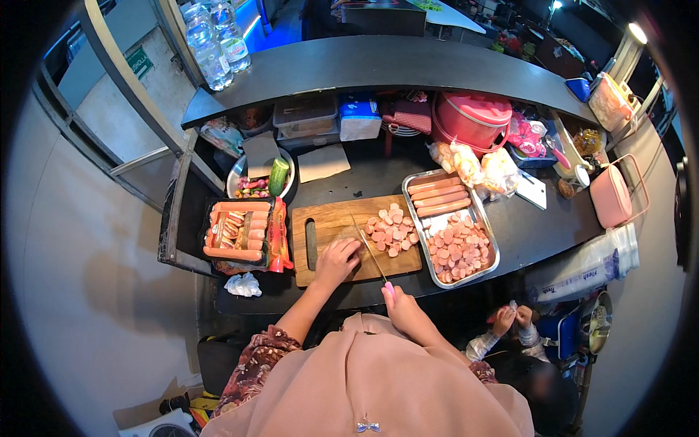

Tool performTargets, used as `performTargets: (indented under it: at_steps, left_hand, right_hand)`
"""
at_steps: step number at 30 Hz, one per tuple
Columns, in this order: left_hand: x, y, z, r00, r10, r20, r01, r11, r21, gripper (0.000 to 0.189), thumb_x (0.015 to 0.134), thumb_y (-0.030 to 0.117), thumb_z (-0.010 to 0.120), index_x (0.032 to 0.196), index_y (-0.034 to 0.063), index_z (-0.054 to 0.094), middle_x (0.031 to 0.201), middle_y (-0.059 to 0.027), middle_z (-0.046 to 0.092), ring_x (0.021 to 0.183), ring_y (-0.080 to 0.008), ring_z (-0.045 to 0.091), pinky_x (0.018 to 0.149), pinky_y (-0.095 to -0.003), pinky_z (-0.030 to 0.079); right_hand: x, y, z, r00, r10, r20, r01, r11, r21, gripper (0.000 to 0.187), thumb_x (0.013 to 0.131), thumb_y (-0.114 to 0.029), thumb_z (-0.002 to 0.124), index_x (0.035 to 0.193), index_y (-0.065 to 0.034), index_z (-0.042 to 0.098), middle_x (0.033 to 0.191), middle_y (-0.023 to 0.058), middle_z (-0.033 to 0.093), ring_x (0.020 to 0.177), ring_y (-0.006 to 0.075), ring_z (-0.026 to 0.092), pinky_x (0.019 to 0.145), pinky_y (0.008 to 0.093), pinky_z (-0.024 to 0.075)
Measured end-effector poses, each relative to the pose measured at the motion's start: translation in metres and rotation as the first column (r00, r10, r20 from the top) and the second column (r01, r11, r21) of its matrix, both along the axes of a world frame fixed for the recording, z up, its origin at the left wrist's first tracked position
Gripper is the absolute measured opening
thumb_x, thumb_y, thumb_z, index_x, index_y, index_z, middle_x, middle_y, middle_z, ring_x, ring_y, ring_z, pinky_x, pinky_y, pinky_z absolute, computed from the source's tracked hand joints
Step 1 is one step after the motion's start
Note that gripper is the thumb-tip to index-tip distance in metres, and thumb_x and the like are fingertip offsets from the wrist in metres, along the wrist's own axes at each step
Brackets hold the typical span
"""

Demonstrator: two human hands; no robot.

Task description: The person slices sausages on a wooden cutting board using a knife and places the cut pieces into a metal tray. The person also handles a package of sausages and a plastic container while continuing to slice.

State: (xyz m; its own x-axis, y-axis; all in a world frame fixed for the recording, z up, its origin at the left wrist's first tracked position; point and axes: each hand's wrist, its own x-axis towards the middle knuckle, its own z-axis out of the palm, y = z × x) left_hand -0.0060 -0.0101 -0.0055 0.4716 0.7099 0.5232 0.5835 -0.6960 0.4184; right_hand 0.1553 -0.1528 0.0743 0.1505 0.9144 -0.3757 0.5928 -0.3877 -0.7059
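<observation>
My right hand (403, 308) grips the pink handle of a kitchen knife (374, 258), whose blade slants up and left over a wooden cutting board (330, 218). Left of the blade, my left hand (337, 261) rests on the board with its fingers curled down; whether anything is under them is hidden. A heap of sliced sausage rounds (391, 229) lies on the board, just right of the knife. Against the board's right side stands a steel tray (494, 267). It holds several whole sausages (439, 196) at its far end and a pile of rounds (457, 248) nearer me.
Packaged sausages (240, 230) and crumpled white tissue (243, 284) lie left. Behind them, a metal bowl (232, 180) holds a cucumber (278, 176) and shallots. A red lidded bucket (472, 123) stands under the raised shelf (349, 60). Another person's hands (509, 318) are low right.
</observation>
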Motion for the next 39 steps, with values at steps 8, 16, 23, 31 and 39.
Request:
performTargets:
  at_steps: [8, 16, 23, 31, 39]
  left_hand:
    - [0.000, 0.000, 0.000, 1.000, -0.001, 0.020, 0.002, 1.000, -0.028, 0.028, 0.073, 0.009, 0.069, 0.100, 0.0090, 0.063, 0.103, -0.0044, 0.065, 0.092, -0.0238, 0.062, 0.079, -0.0343, 0.052]
    - [0.001, 0.002, -0.003, 0.999, -0.028, 0.040, 0.028, 1.000, 0.002, 0.026, 0.074, 0.009, 0.068, 0.099, 0.0093, 0.062, 0.101, -0.0035, 0.064, 0.091, -0.0230, 0.061, 0.079, -0.0328, 0.051]
    - [0.001, 0.002, -0.005, 0.998, -0.035, 0.052, 0.036, 0.999, -0.014, 0.027, 0.074, 0.009, 0.069, 0.100, 0.0087, 0.062, 0.101, -0.0038, 0.064, 0.092, -0.0232, 0.061, 0.080, -0.0328, 0.051]
    - [0.002, 0.003, -0.005, 0.997, -0.028, 0.072, 0.030, 0.999, -0.019, 0.025, 0.076, 0.009, 0.068, 0.100, 0.0090, 0.062, 0.101, -0.0035, 0.065, 0.089, -0.0229, 0.062, 0.079, -0.0327, 0.052]
    - [0.003, 0.004, -0.003, 0.994, -0.041, 0.101, 0.043, 0.999, -0.012, 0.024, 0.076, 0.008, 0.068, 0.100, 0.0089, 0.062, 0.100, -0.0043, 0.065, 0.088, -0.0234, 0.062, 0.078, -0.0325, 0.052]
  right_hand:
    - [0.005, -0.008, -0.012, 1.000, 0.019, 0.000, -0.019, 0.996, 0.089, 0.043, 0.100, -0.034, 0.042, 0.095, 0.0068, 0.055, 0.082, 0.0355, 0.060, 0.081, 0.0518, 0.059, 0.070, 0.0565, 0.0477]
    - [0.001, 0.005, -0.011, 1.000, 0.010, 0.027, -0.010, 1.000, 0.006, 0.044, 0.100, -0.037, 0.041, 0.099, 0.0049, 0.055, 0.090, 0.0349, 0.061, 0.090, 0.0515, 0.058, 0.077, 0.0544, 0.0472]
    - [0.005, -0.002, -0.010, 0.998, 0.035, 0.053, -0.036, 0.999, 0.033, 0.044, 0.100, -0.035, 0.041, 0.095, 0.0072, 0.055, 0.083, 0.0356, 0.060, 0.084, 0.0517, 0.059, 0.073, 0.0566, 0.0472]
    - [0.001, 0.025, -0.018, 0.999, 0.037, -0.002, -0.037, 0.999, 0.007, 0.045, 0.100, -0.035, 0.041, 0.101, 0.0083, 0.055, 0.088, 0.0356, 0.061, 0.090, 0.0512, 0.058, 0.078, 0.0547, 0.0463]
    - [-0.001, 0.030, -0.043, 1.000, 0.022, -0.013, -0.021, 0.999, 0.032, 0.045, 0.100, -0.035, 0.043, 0.104, 0.0073, 0.056, 0.093, 0.0347, 0.061, 0.094, 0.0500, 0.058, 0.080, 0.0533, 0.0469]
